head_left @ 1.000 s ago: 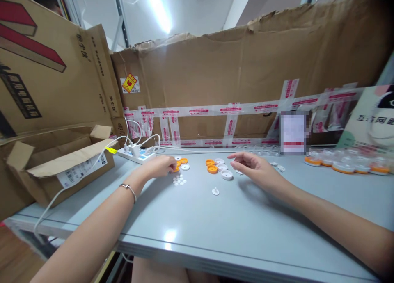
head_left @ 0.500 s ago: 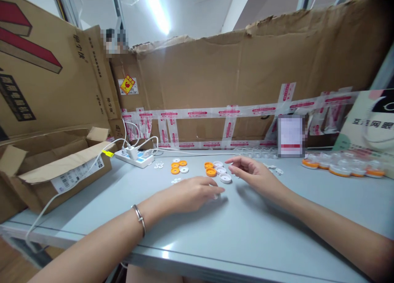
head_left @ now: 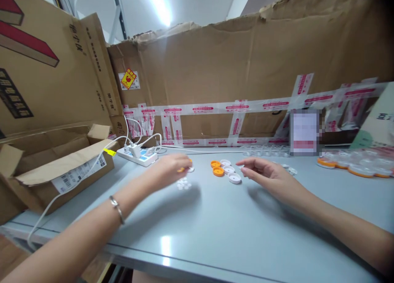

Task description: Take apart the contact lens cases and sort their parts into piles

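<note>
My left hand (head_left: 171, 169) reaches over the group of orange and white discs on the left, its fingers bent downward and partly hidden. An orange disc (head_left: 181, 169) shows by its fingertips, and a white disc (head_left: 191, 169) beside them. Whether these fingers grip anything is unclear. Just below lies a cluster of small clear-white pieces (head_left: 184, 183). My right hand (head_left: 265, 170) hovers to the right of the shallow round cups, thumb and forefinger pinched on a small white piece (head_left: 240, 166). Those cups include an orange cup (head_left: 218, 171) and a white cup (head_left: 234, 178).
A power strip (head_left: 137, 155) with white cables sits at the back left, next to an open cardboard box (head_left: 61, 164). Clear cups (head_left: 264, 151) line the back. Orange-and-white clear-topped containers (head_left: 360, 164) stand right. Large cardboard (head_left: 197, 78) walls the table's rear.
My left hand has moved left and away from the front of the cups to the left-hand discs. My right hand stays beside the cups, its fingertips closer together. The view has shifted slightly.
</note>
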### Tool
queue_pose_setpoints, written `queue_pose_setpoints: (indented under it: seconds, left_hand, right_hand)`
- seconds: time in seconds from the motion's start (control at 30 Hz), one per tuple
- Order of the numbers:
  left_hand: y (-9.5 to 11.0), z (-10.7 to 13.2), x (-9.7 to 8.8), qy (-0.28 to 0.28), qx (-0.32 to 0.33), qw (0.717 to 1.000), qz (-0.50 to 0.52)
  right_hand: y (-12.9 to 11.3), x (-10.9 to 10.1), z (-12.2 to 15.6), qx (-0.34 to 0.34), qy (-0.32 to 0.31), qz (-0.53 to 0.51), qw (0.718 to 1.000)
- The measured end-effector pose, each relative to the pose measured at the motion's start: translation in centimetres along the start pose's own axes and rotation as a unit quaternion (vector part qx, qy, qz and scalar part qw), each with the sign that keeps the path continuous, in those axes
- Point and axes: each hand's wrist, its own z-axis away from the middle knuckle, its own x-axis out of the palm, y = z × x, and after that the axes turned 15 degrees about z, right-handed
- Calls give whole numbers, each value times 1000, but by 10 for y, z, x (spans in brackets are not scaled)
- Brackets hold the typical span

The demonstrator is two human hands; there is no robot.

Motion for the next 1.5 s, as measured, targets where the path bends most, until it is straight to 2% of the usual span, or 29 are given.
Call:
queue_pose_setpoints:
  seconds: [0.07,0.13,0.27,0.37,0.5,0.73,0.83,0.93,1.07,1.13,1.23,1.37,1.5]
  left_hand:
    - [-27,16,-23,5,-78,997,-6]
    - [-52,33,-36,-24,-144,989,-20]
    - [-84,52,-35,-65,-209,976,-3]
    - [-93,54,-28,-65,-226,972,15]
    - [-100,54,-24,-35,-251,965,69]
    - [-100,56,-15,35,-291,942,164]
    - [-96,57,-17,71,-302,935,171]
    - [-80,63,-26,122,-309,934,127]
    - [-33,91,-33,148,-329,931,52]
    - [-9,112,-27,156,-345,925,21]
    - [15,140,-10,170,-324,930,-40]
    - [21,159,6,163,-323,930,-67]
    - [12,165,7,131,-287,945,-82]
  right_hand:
    - [-1,-1,0,-3,5,12,1000]
    - [-2,-1,-1,-10,10,44,999]
    - [-3,1,-5,-20,25,120,992]
    - [-1,1,-8,-19,37,142,989]
    - [2,-1,-10,-18,36,157,987]
    - [0,-5,0,-105,31,174,979]
    - [-3,-6,7,-134,17,172,976]
    - [-6,-7,12,-165,7,169,972]
    - [-14,-10,16,-197,3,161,967]
    - [-19,-12,18,-215,-1,156,964]
    - [-26,-12,21,-242,-9,146,959]
    - [-29,-10,21,-230,-37,140,962]
    - [-23,-5,22,-188,-47,140,971]
